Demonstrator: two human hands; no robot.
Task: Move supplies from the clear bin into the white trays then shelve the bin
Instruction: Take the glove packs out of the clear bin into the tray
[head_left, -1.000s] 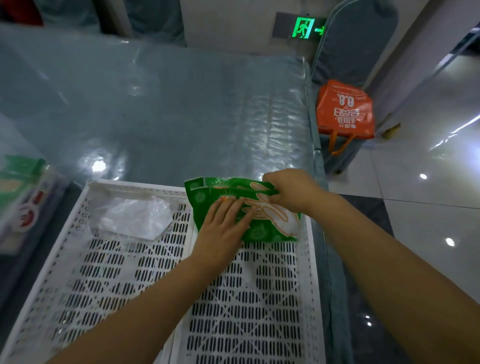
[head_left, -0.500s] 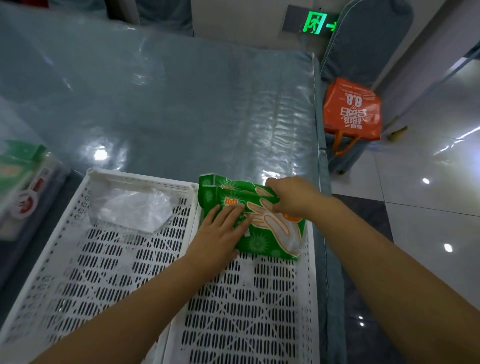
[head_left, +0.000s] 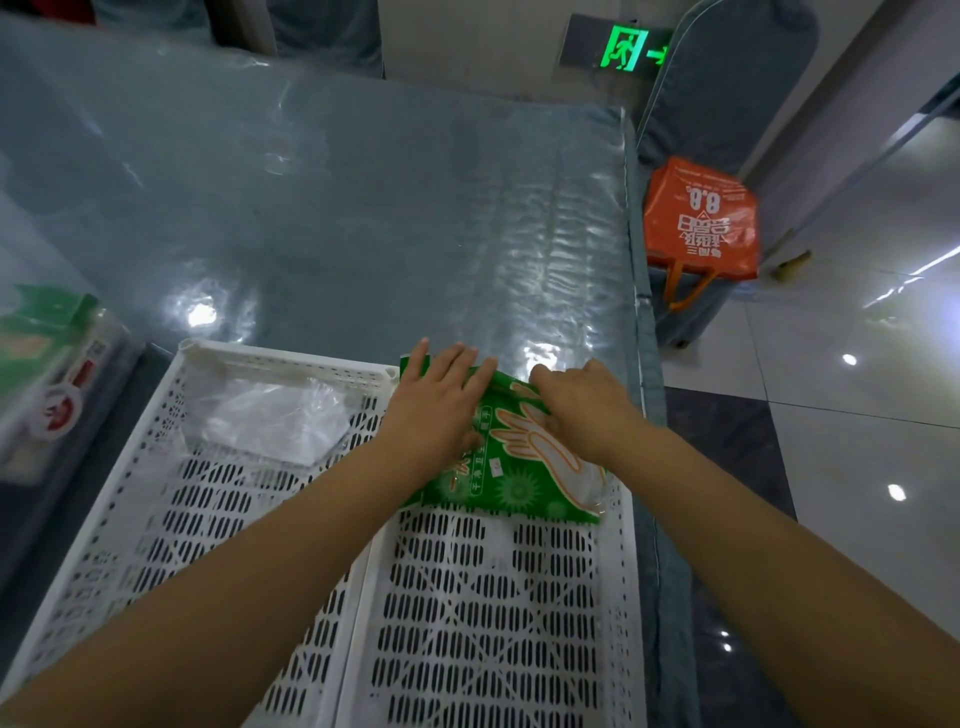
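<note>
Two white slotted trays sit side by side in front of me, the left tray (head_left: 156, 499) and the right tray (head_left: 621, 561). A green pack of disposable gloves (head_left: 519, 483) lies at the far end of the right tray. My left hand (head_left: 434, 410) lies flat on the pack's left half, fingers spread toward the tray's far rim. My right hand (head_left: 582, 410) presses on the pack's upper right part with fingers curled. A clear plastic bag (head_left: 275, 421) lies at the far end of the left tray. The clear bin (head_left: 47, 384) with green packs inside stands at the left edge.
The trays rest on a plastic-covered grey surface (head_left: 332, 218) whose right edge runs down beside the right tray. An orange bag (head_left: 698, 223) sits on the tiled floor at the right, beside a grey padded panel. A green exit sign glows on the far wall.
My left hand has slid up from the pack's lower left to its top edge. My right hand has shifted onto the pack's upper right. The pack now lies flatter in the right tray.
</note>
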